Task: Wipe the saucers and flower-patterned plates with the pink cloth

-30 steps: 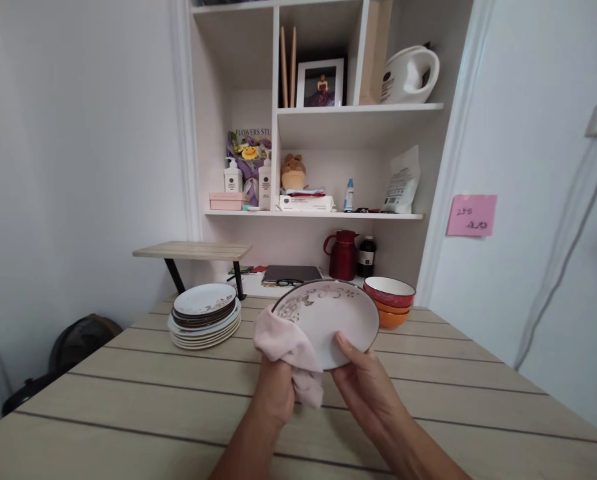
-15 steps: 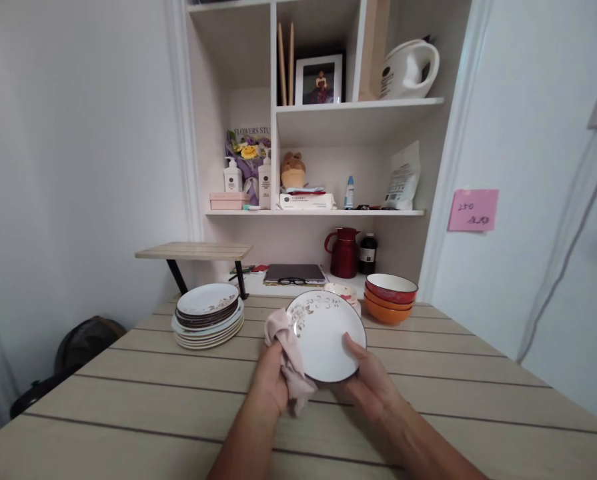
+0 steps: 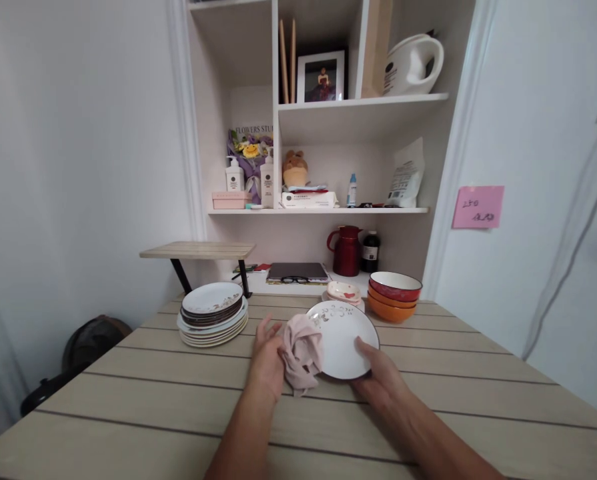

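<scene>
The right hand point(image 3: 384, 381) grips the plate point(image 3: 342, 345), whose left rim meets bunched cloth point(image 3: 302, 352) touching the loosely splayed left hand point(image 3: 267, 363)

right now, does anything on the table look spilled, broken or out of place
Nothing stands out: the dark-rimmed round white plate in the right hand shows no break, the red and orange bowls sit nested upright, and no spill shows.
</scene>
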{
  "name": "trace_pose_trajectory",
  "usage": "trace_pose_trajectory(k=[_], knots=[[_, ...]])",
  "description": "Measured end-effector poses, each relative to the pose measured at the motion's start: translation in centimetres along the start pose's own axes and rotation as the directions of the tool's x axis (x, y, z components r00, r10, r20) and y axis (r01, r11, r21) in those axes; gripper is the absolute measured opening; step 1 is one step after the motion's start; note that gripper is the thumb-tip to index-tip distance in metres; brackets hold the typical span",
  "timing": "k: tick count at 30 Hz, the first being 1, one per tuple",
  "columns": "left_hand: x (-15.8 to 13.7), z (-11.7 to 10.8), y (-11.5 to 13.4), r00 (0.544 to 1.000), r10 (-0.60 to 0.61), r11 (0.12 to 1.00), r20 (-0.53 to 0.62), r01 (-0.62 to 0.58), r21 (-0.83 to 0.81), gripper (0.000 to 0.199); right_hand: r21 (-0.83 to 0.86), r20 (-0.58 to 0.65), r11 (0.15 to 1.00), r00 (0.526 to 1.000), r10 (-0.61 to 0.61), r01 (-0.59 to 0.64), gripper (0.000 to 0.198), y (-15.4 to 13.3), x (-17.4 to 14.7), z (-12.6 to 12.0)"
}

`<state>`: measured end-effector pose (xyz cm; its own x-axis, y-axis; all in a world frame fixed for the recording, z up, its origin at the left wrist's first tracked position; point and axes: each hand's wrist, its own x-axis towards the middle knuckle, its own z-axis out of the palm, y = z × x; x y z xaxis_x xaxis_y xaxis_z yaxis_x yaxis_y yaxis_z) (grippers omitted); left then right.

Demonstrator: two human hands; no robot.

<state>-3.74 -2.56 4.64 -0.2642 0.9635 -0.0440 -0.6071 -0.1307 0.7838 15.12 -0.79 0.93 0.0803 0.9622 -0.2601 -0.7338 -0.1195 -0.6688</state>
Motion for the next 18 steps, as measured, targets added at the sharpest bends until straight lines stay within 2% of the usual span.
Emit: trace_pose_trajectory(k=[2,4,5,7,8,10,12,14,16,18], knots=[[-0.1,0.0,0.4,0.996,0.03,0.997,0.088,-0.036,0.064,0.082,-0.003,-0.039,1.0,0.999,0.015,-0.015,0.043,0.0,0.0,0.2],[0.2,-0.3,0.4,0.978,0.101,0.952,0.181,-0.148,0.269,0.081,0.003,-0.076,0.999,0.997,0.032,-0.032,0.05,-0.1,0.1,0.4],[0.5,-0.6,0.2,0.961,0.157,0.881,0.229,-0.241,0.408,0.078,0.007,-0.087,0.999,0.995,0.038,-0.037,0.051,-0.2,0.2,0.5],[1.2,-1.3,-0.5,0.906,0.27,0.636,0.325,-0.422,0.646,0.07,0.02,-0.102,0.999,0.994,0.049,-0.048,0.052,-0.3,0.2,0.6],[1.5,-1.7,-0.9,0.873,0.286,0.527,0.394,-0.487,0.697,0.069,0.026,-0.104,0.998,0.993,0.055,-0.053,0.052,-0.4,0.2,0.7],[2.1,-2.5,-1.6,0.84,0.243,0.409,0.486,-0.543,0.733,0.07,0.037,-0.101,0.997,0.992,0.068,-0.065,0.052,-0.6,0.0,0.8],[2.3,-3.0,-2.1,0.812,0.19,0.375,0.552,-0.58,0.723,0.073,0.043,-0.092,0.996,0.992,0.086,-0.082,0.051,-0.7,-0.1,0.9],[2.2,-3.0,-2.1,0.783,0.185,0.369,0.593,-0.615,0.697,0.067,0.041,-0.08,0.994,0.991,0.108,-0.105,0.05,-0.7,-0.3,1.1],[2.1,-2.6,-1.8,0.772,0.227,0.377,0.594,-0.632,0.677,0.045,0.032,-0.063,0.991,0.989,0.131,-0.129,0.049,-0.7,-0.4,1.2],[2.0,-2.1,-1.4,0.778,0.307,0.397,0.548,-0.628,0.67,0.022,0.021,-0.037,0.988,0.987,0.156,-0.155,0.049,-0.6,-0.6,1.3]])
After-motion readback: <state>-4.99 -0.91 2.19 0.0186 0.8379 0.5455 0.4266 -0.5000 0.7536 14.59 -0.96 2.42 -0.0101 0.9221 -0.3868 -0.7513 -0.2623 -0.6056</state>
